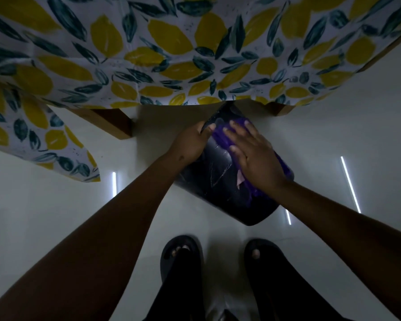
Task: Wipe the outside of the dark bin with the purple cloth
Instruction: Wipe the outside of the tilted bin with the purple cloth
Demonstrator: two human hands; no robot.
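Looking straight down in dim light. Dark bin (220, 181) on the pale glossy floor (56, 216), tipped over so its long side faces up, far end tucked just under the edge of the table (116, 122). Scratches and a small pale patch visible on the bin's shiny side. Purple cloth (220, 136) spread against that upper side, running from the far end down along the right flank, a fringe of it showing near the right wrist.

Right hand (252, 156) flat and open on top of the cloth, fingers splayed, pressing it onto the bin rather than gripping it. Left hand (192, 142) closed around the bin's far left edge, fingers wrapped out of sight, thumb side up, touching the cloth's near corner. Hands close together, almost meeting at the far end of the bin; both bare forearms reaching in from the lower corners.

Above, a tablecloth (171, 54) printed with yellow lemons and dark green leaves hanging over the table, one corner drooping down at the left. Brown wooden table legs poking out beneath the hem, left and right of the bin.

Below, two feet in dark open-toed sandals (181, 253), planted on the floor just beside the bin's near end, dark trouser legs above them. Thin bright strips of reflected light on the floor at either side of the bin.
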